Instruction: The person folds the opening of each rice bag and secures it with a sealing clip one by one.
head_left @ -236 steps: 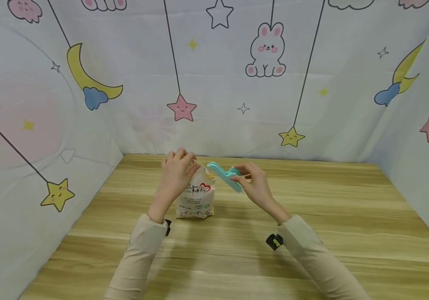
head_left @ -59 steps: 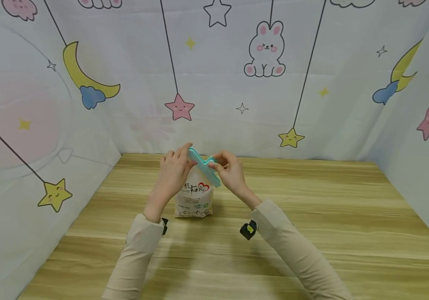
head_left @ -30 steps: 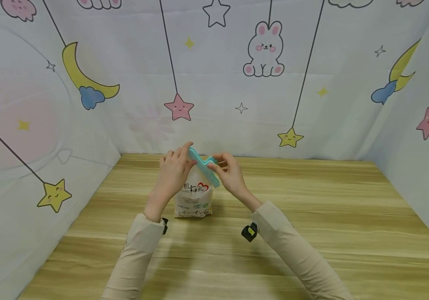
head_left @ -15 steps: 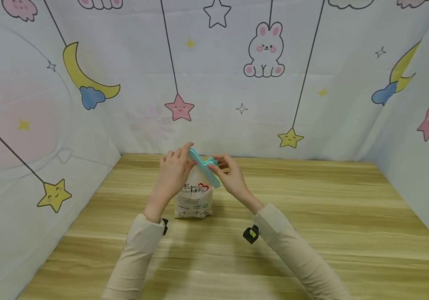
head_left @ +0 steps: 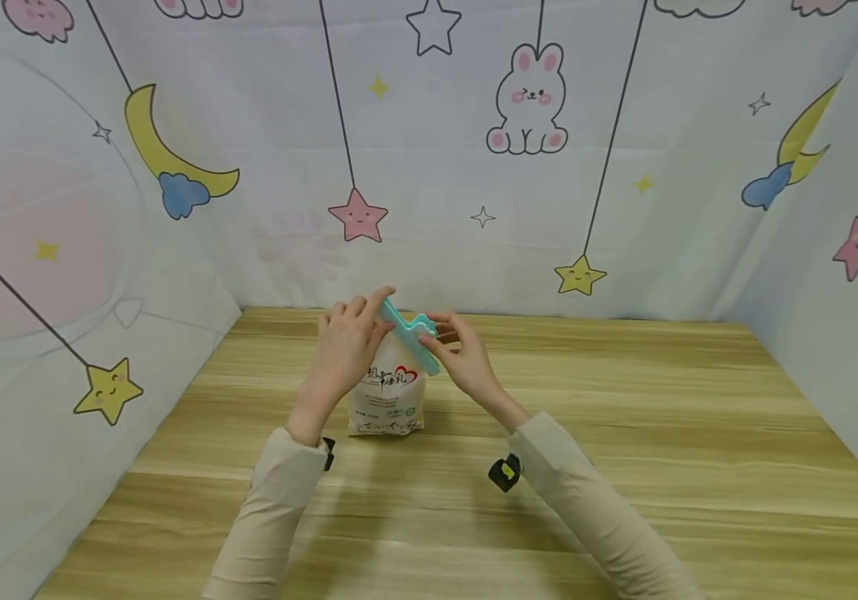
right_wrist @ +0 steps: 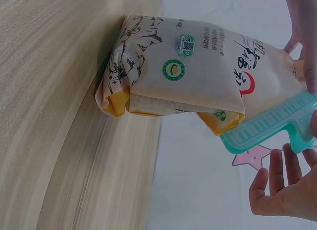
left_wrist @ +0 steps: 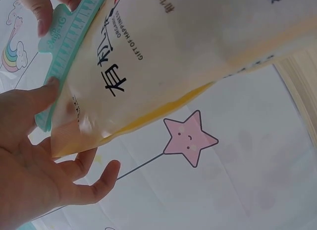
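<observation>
A white printed bag [head_left: 391, 398] stands upright on the wooden table, its narrowed top folded. Along that top edge lies a turquoise bag clip [head_left: 398, 321], slanted down to the right; its long bar sits against the bag [left_wrist: 148, 51] in the left wrist view. My left hand [head_left: 346, 346] pinches the bag's upper left corner, thumb on the clip's end and fingers behind the bag. At the clip's handle, my right hand [head_left: 466, 358] has its thumb touching the front, while its other fingers spread loosely beside the lever. The right wrist view cuts off part of this hand [right_wrist: 282, 198].
A wooden table [head_left: 624, 450] spreads around the bag. Behind it hangs a white curtain [head_left: 436, 167] printed with stars, moons and a rabbit, with side curtains at left and right. Each forearm has a black wrist camera [head_left: 504, 472].
The right hand brought the clip leftward onto the bag's top. Over the last second its fingers have loosened around the handle and shifted slightly down and right. The left hand keeps its place.
</observation>
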`<move>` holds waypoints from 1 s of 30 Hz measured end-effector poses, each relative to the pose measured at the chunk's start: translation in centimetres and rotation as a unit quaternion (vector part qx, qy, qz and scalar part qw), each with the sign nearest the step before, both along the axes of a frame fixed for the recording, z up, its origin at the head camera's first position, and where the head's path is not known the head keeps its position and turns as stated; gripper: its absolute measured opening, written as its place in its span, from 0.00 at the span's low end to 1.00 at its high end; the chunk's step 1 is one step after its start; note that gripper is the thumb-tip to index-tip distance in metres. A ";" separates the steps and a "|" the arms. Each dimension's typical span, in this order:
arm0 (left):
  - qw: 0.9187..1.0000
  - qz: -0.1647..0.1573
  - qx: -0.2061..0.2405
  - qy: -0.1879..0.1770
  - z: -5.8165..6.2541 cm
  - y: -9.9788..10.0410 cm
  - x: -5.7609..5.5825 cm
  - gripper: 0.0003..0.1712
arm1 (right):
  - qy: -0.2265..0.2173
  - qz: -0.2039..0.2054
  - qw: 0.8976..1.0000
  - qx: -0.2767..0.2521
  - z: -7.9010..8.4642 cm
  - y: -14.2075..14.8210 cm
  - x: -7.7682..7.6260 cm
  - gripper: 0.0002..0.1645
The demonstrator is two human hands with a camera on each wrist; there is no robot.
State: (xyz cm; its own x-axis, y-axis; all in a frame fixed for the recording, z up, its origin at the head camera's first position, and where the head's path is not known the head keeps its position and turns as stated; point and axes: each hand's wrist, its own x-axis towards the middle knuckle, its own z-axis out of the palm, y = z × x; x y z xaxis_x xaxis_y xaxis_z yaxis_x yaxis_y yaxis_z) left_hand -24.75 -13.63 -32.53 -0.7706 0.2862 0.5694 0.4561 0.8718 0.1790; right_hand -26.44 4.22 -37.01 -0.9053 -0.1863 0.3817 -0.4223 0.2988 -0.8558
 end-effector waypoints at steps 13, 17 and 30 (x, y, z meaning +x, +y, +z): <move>1.000 0.003 -0.006 -0.001 0.0 0.0 0.0 0.23 | -0.021 -0.002 1.000 -0.008 -0.3 0.2 -0.1 0.24; 1.000 0.006 -0.015 0.001 0.1 0.0 0.1 0.23 | -0.012 -0.006 1.000 -0.006 -0.6 0.3 -0.1 0.23; 0.999 0.007 -0.038 0.026 0.4 0.2 0.0 0.20 | -0.014 -0.010 1.000 0.007 -1.4 0.3 0.0 0.23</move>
